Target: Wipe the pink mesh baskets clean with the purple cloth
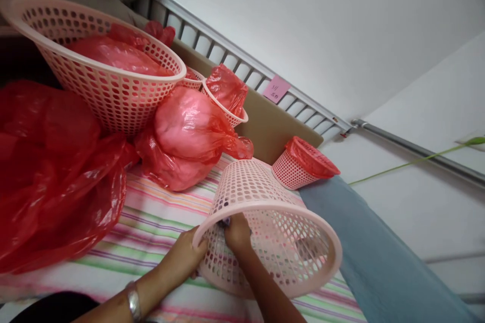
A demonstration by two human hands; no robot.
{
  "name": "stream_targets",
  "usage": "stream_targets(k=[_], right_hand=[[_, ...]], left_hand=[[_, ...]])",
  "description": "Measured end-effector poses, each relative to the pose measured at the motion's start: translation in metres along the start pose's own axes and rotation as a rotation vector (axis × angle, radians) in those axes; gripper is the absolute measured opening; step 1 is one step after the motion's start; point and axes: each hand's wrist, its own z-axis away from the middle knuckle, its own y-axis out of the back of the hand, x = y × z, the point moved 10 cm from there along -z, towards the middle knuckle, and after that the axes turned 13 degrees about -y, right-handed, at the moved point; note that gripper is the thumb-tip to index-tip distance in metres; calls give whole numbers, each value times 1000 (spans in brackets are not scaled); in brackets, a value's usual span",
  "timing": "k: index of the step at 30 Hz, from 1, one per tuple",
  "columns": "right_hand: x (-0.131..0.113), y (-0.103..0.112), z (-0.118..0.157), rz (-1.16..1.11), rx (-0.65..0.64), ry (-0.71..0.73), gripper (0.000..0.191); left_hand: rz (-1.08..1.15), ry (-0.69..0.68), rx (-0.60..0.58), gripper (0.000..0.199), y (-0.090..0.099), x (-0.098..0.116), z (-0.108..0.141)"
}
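A pink perforated plastic basket [261,206] lies tipped on the striped cloth, its wide mouth toward me. At the left of its rim, my left hand [189,252], below a silver bracelet, is wrapped round the edge. My right hand [237,232] reaches inside the basket near the left wall, its fingers closed on something small and dark that I cannot make out. Left of the basket, a full red plastic bag [189,131] rests on the cloth with its neck bunched.
Loose red plastic [56,171] spreads at the left, below a large pink basket [113,85] holding red bags. Smaller lined baskets [297,174] stand behind, by a tan board [269,128] and a white railing. A blue surface [359,232] lies at the right.
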Motion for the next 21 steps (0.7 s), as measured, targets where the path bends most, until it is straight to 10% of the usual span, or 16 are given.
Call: stream_targets(k=[5, 9, 21], right_hand=[[-7, 20, 101, -46, 10, 254, 28], [-9, 26, 128, -51, -65, 330, 35], [22, -14, -59, 13, -64, -173, 18]], left_hand=[[-3, 0, 0, 31, 1, 1, 0], [-60, -20, -7, 32, 3, 6, -2], [-243, -170, -18, 29, 16, 30, -10]])
